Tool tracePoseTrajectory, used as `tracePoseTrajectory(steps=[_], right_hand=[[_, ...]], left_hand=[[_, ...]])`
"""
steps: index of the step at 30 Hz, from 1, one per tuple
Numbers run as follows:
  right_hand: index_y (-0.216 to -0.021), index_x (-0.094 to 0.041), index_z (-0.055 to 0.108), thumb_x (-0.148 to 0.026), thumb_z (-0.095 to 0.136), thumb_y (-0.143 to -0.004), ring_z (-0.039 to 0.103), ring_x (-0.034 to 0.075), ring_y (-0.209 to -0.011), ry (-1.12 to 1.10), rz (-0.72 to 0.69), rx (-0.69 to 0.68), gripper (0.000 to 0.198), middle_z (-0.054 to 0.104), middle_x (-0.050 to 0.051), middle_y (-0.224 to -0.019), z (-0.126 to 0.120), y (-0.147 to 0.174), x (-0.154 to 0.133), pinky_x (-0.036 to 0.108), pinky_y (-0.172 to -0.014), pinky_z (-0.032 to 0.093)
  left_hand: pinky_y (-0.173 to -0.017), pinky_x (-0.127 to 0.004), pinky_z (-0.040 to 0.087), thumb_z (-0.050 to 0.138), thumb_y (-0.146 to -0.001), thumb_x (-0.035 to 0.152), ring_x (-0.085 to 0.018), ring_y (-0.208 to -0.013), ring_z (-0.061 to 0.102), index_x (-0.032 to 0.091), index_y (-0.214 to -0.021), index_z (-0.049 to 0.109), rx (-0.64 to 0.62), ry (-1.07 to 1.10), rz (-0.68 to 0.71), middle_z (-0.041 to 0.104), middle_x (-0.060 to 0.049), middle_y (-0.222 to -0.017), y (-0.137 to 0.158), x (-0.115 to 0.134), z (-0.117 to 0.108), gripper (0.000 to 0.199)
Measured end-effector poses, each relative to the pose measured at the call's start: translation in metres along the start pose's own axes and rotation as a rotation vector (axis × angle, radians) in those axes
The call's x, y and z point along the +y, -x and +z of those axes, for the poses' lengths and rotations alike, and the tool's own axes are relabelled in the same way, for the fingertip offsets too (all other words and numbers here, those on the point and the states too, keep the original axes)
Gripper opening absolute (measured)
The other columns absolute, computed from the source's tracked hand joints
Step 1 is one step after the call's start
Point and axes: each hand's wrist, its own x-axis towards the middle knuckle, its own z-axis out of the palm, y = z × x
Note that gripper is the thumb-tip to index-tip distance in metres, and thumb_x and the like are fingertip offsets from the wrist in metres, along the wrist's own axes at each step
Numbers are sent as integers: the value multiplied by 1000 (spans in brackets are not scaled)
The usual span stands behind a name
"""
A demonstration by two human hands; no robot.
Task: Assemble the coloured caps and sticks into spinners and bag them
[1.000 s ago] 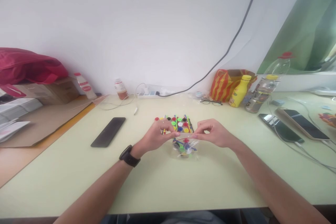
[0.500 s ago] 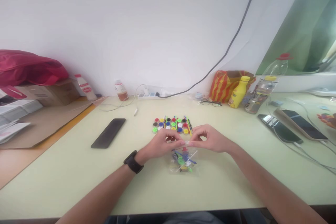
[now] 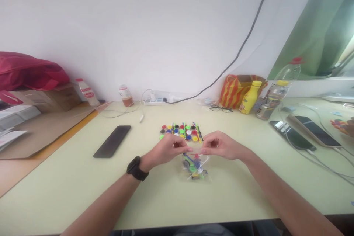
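Clear bag: the small clear bag is in front of you, near the middle of the table, its top edge stretched between your two hands and its body below them.
Bag contents: a jumble of small plastic parts in blue, green, red and other colours shows through the film.
Left hand: your left hand pinches the bag's top edge between thumb and curled forefinger, near the bag's left side; a black watch sits on that wrist.
Right hand: your right hand makes a matching pinch on the same edge, thumb tip a short gap from the left one.
Bag mouth: the film is too clear and blurred here to tell whether it is open or pressed closed.
Discs and rods: just beyond your hands, coloured discs lie in short columns with thin rods between them, the nearest row partly behind your left hand.
Black phone: a black phone lies flat on the table, well apart from your left hand.
Step in hand: you appear to be working the bag's mouth with both sets of fingertips, while the discs and rods lie outside your grip.
Next move: it would call for both pinches held level and firm, with only light fingertip force along the edge, so that the film doesn't slip and tip the parts out.
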Motion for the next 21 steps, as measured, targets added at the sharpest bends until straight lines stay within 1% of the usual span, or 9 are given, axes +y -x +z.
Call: tracePoseTrajectory(steps=[5,10,14,16,17,18,19,20,21], right_hand=[[-75,-15,72,-51,76,-88,42,11,-61,-53,51,-85,39,55,-1,-68,-8,4,-1,27,-55,33],[-86,-15,80,-49,75,-90,45,12,-63,-33,44,-84,35,60,1,-73,-9,10,-13,27,-55,34],[-101,-19,84,-49,73,-92,45,12,-63,75,33,-46,33,64,2,-77,-10,21,-25,27,-55,34],[-99,-20,85,-47,71,-94,49,14,-64,183,31,-5,31,66,3,-75,-16,33,-29,27,-56,37],[-97,-21,85,-47,70,-95,51,14,-65,244,43,26,30,67,4,-75,-21,40,-30,27,-57,38],[-95,-21,85,-47,68,-96,52,15,-64,299,60,72,31,68,4,-74,-28,48,-30,28,-57,39],[-94,-22,85,-48,67,-96,52,14,-62,361,86,128,32,68,4,-73,-36,56,-28,28,-55,39],[-95,-23,84,-50,66,-97,52,14,-60,426,102,188,33,69,4,-74,-45,65,-25,28,-55,39],[-94,-23,84,-51,64,-97,53,15,-61,500,102,257,34,71,5,-77,-55,73,-20,29,-54,40]], left_hand=[[-50,-23,32,70,-95,49,-9,-54,45,14,-70,72,-17,-78,-38,64,0,-61,5,3,-5,43],[-53,-24,31,73,-93,47,-10,-57,45,15,-71,70,-35,-66,-3,64,0,-63,9,13,-7,39],[-59,-25,36,75,-92,47,-12,-64,50,17,-79,74,-47,-79,31,66,-1,-70,12,34,-11,32],[-64,-25,40,71,-94,46,-14,-71,55,19,-89,75,-38,-120,4,68,-2,-78,23,51,-13,28],[-63,-25,41,66,-98,45,-14,-70,55,19,-90,73,-28,-145,-44,68,-2,-78,33,60,-13,28],[-61,-25,41,60,-101,44,-14,-69,55,19,-92,72,-63,-157,-97,68,-2,-79,47,68,-13,29],[-64,-26,44,56,-103,41,-15,-70,58,20,-92,73,-173,-147,-119,69,-2,-81,64,75,-12,28],[-71,-27,48,54,-104,38,-16,-78,63,22,-93,74,-315,-136,-111,72,-3,-87,83,79,-10,28],[-78,-29,52,54,-104,39,-18,-85,65,24,-95,75,-404,-126,-111,73,-4,-95,103,81,-7,27]])
